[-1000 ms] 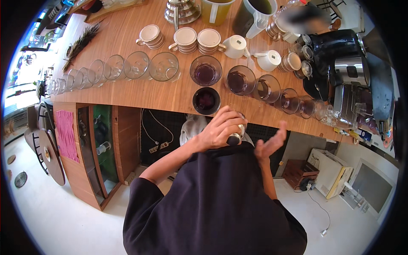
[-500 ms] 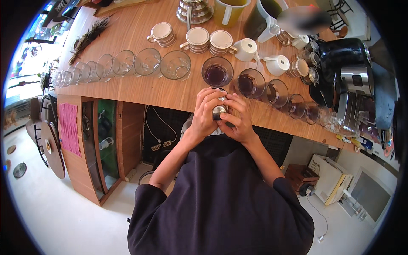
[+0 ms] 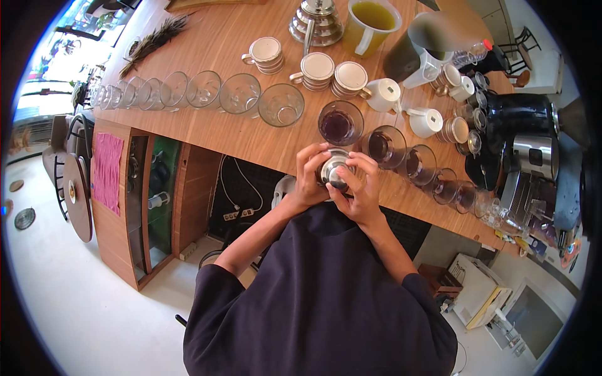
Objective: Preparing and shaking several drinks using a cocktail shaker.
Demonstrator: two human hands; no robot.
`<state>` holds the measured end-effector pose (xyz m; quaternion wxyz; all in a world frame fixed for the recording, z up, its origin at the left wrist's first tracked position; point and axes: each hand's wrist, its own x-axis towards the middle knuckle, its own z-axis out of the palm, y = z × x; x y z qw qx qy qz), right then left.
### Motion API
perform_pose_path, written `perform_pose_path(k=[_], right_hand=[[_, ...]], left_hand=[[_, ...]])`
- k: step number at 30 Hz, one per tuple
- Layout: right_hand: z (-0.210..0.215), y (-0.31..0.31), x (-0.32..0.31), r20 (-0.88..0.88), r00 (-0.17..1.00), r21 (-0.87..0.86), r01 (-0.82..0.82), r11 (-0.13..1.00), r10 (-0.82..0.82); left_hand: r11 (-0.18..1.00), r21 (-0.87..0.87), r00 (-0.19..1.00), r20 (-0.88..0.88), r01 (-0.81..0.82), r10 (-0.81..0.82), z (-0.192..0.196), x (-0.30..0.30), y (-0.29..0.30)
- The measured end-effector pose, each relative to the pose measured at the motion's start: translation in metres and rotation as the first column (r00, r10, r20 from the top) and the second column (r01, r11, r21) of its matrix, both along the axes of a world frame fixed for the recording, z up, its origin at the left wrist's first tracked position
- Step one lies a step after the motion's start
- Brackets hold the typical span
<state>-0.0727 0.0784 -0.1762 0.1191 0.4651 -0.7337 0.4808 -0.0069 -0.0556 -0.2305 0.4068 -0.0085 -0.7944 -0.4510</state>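
Metal cup [image 3: 334,170] sits in the middle of the frame, at the near edge of the wooden surface [image 3: 207,119], and both hands are around it. It is small, round and shiny, and it seems to stand on a dark glass that the hands mostly hide. The left hand [image 3: 310,175] wraps the cup from the left side, with its fingers [image 3: 321,150] curled over the upper rim. The right hand [image 3: 359,191] holds it from the right and lower side, fingers bent and pressed on the metal, so both hands are closed on the cup.

Just above the hands stands a glass with dark liquid [image 3: 340,123]. To the right of it a second dark glass [image 3: 383,145] begins a row of similar glasses that goes toward the right edge of the frame. On the left of the hands, well apart, a row of empty clear glasses [image 3: 238,94] runs to the upper left. Behind them are white cups [image 3: 316,67] stacked in pairs, a small white pitcher [image 3: 384,94], a steel kettle [image 3: 315,22] and a yellow mug [image 3: 370,25]. A black coffee machine [image 3: 520,122] is at the right side.
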Motion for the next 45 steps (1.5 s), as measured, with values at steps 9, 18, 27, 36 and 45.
perform_pose_path(k=[9,18,27,36,45], right_hand=[[0.041,-0.012,0.008,-0.022,0.995,0.215,0.103,0.971,-0.1],[0.075,-0.022,0.016,-0.016,0.997,0.597,0.068,0.799,-0.073],[0.057,-0.025,0.005,0.102,0.994,0.431,-0.071,0.899,0.029],[0.021,-0.036,0.0,0.183,0.978,-0.038,-0.097,0.995,0.103],[0.008,-0.031,-0.004,0.149,0.976,-0.133,-0.14,0.981,0.159]], left_hand=[[0.916,0.278,0.933,0.134,0.288,-0.334,-0.033,0.006,-0.018],[0.84,0.346,0.845,0.191,0.418,-0.499,-0.037,0.006,-0.027],[0.8,0.387,0.807,0.196,0.459,-0.558,-0.044,0.003,-0.028],[0.755,0.459,0.785,0.174,0.469,-0.594,-0.04,0.006,-0.027],[0.808,0.346,0.817,0.166,0.477,-0.553,-0.036,0.001,-0.027]])
